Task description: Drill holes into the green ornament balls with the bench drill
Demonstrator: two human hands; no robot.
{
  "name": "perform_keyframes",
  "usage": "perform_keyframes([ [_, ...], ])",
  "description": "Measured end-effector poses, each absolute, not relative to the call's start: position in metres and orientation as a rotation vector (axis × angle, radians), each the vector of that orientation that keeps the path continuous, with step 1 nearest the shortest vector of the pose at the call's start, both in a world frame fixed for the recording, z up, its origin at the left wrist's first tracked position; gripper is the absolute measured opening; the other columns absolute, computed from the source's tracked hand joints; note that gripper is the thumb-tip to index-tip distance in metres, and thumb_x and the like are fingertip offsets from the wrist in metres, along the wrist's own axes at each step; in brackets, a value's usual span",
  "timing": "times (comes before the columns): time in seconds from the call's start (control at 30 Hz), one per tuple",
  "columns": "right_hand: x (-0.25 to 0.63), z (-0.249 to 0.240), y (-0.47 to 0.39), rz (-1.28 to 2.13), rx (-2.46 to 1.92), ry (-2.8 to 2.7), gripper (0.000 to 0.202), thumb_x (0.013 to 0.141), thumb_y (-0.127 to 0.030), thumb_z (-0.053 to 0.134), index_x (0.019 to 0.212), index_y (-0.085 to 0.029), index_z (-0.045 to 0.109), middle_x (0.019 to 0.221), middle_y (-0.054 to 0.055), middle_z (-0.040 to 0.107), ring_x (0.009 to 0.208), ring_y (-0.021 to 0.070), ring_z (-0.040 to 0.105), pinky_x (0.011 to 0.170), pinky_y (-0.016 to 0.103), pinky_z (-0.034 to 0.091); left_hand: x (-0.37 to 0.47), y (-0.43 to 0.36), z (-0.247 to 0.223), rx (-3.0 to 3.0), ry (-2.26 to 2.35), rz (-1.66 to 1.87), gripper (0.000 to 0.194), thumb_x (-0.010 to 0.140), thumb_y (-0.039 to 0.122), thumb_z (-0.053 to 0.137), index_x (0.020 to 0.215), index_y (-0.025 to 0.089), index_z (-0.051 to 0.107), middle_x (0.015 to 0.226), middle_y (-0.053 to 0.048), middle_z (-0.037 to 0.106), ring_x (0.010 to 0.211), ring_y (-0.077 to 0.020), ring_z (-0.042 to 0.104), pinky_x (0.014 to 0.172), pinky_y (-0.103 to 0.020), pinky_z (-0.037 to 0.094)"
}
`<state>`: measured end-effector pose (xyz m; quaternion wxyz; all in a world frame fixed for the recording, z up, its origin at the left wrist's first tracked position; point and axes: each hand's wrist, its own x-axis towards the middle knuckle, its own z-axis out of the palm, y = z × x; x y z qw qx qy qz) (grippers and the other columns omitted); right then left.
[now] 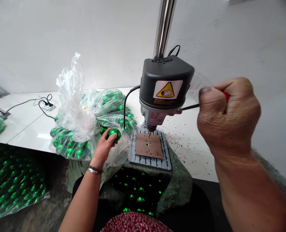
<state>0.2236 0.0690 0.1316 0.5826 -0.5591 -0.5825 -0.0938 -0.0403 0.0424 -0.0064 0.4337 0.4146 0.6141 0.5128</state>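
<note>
A shiny green ball (pixel 114 134) is held in the fingers of my left hand (pixel 105 145), just in front of a clear plastic bag (pixel 109 93) full of similar balls. My right hand (pixel 227 116) is closed around the red-ended feed lever (pixel 190 107) of a small bench drill press (pixel 167 83). Below the motor housing, the thin drill bit (pixel 150 134) points down over a brown board (pixel 143 151). That board has a small hole and lies on the slotted metal base (pixel 167 162). The ball is left of the base, apart from the bit.
Dark shavings (pixel 181 145) litter the white table (pixel 29 129). A green sack (pixel 181 187) with green balls (pixel 140 199) hangs open below the drill base. Another large bag of balls (pixel 14 183) stands at lower left. A power strip (pixel 48 106) with cords lies behind the table bag.
</note>
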Motion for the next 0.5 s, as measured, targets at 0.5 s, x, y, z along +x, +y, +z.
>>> perform_keyframes([
  [0.5,0.224,0.130,0.066,-0.167,-1.241,-1.393,0.020,0.087,-0.033,0.046,0.075,-0.018,0.042,0.062,-0.004,0.041,0.057,0.0051,0.035,0.058,0.021,0.033,0.020,0.024,-0.022,1.300,1.248,1.052,0.063,0.065,0.028,0.076,0.124,0.019,0.055,0.118,-0.005,0.062,0.104,-0.0189,0.058,0.089,-0.029,0.046],
])
